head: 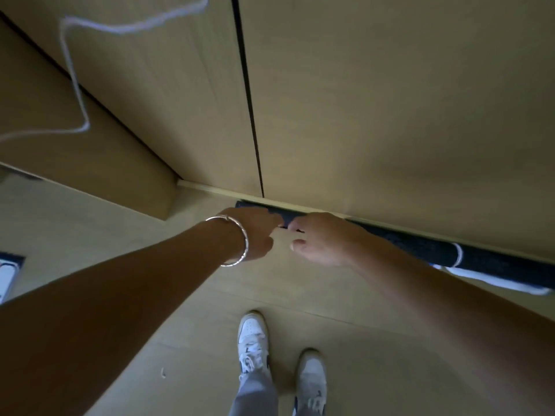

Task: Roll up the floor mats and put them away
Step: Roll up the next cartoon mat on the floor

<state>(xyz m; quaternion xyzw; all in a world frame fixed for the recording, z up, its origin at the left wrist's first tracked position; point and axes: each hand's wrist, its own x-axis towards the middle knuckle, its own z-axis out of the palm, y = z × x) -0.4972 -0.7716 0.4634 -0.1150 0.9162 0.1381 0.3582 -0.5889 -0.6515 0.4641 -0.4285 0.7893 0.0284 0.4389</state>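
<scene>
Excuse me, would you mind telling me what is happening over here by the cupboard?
A person stands facing a wooden cupboard and reaches down with both hands to a dark rolled mat, which lies on the floor along the cupboard's base. The left hand, with a bangle on its wrist, and the right hand meet near the mat's left end, fingers curled onto it.

Tan floor [195, 325] carries a dark, apparently rolled mat [426, 250].
</scene>
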